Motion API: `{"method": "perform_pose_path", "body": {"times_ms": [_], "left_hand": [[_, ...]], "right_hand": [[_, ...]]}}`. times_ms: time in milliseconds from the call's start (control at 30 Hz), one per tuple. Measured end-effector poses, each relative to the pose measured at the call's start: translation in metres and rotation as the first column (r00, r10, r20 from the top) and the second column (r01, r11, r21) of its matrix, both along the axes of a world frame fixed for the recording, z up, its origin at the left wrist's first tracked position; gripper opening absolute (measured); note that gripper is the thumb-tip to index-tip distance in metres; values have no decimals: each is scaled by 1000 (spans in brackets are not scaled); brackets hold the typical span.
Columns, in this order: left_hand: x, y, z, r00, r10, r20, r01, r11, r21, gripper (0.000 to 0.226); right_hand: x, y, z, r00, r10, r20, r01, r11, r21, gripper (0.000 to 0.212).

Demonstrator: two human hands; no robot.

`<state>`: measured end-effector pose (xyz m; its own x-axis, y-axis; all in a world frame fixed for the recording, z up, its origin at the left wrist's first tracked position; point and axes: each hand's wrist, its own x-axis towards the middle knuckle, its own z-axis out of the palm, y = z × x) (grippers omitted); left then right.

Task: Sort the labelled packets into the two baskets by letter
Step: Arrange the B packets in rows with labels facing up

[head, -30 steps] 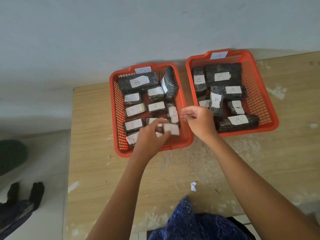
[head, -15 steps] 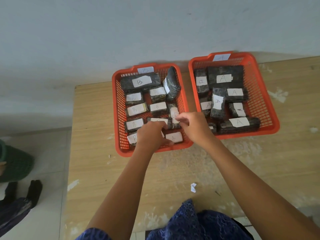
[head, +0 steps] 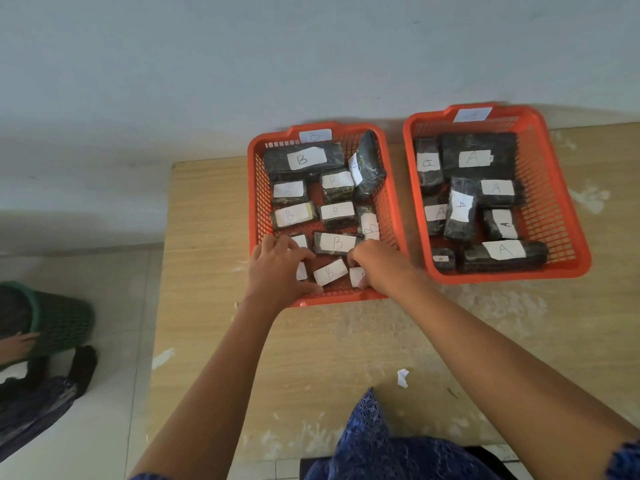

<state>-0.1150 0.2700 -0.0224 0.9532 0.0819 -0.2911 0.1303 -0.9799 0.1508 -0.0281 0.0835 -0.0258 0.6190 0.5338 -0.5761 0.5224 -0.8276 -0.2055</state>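
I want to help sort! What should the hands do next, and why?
Probably let go and lift out: both the left hand and right hand rest in the B basket by a B packet, and no packets lie loose on the table.

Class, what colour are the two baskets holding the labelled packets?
Orange-red, both the B basket and the A basket; seen clearly in the head view.

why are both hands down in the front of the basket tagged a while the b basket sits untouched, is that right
Not quite: the head view shows the left hand and right hand in the front of the basket tagged B, among packets labelled B such as the front one. It is the basket of A packets, to the right, that sits untouched.
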Motion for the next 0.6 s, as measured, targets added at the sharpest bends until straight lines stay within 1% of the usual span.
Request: {"method": "perform_pose_path", "body": {"times_ms": [33, 100, 233, 267, 300, 400, 467, 533, 600], "left_hand": [[3, 0, 2, 999, -33, -39, 34, 999, 35, 64], [7, 3, 4, 995, -64, -81, 68, 996, 55, 62], [8, 9, 7, 985, -130, -113, 140, 986, 86, 54], [7, 10, 6, 982, -150, -118, 162, 982, 99, 54], [7, 11, 6, 979, -164, -119, 176, 979, 105, 54], [10, 13, 6, 977, -177, -117, 188, 979, 83, 51], [13, 13, 7, 983, -175, -51, 178, 982, 62, 39], [18, 14, 6, 976, -210, 62, 200, 970, 136, 28], [26, 19, 4, 973, -191, 125, 167, 969, 184, 31]], "right_hand": [[1, 1, 1, 1000, 5, 8, -5, 1000, 5, 37], [1, 1, 4, 1000, 5, 23, -5, 1000, 2, 40], [-3, 6, 4, 1000, 10, 28, -11, 999, 45, 65], [-5, 8, 4, 1000, 9, 16, -9, 998, 59, 68], [-6, 9, 4, 1000, 1, 0, -1, 998, 63, 67], [-9, 12, 2, 999, -30, -12, 31, 998, 52, 50], [-9, 13, 0, 999, -34, -1, 34, 999, 40, 47], [-8, 11, -4, 998, -59, -25, 60, 996, 59, 50], [-4, 8, -7, 995, -95, -26, 97, 989, 108, 47]]}}
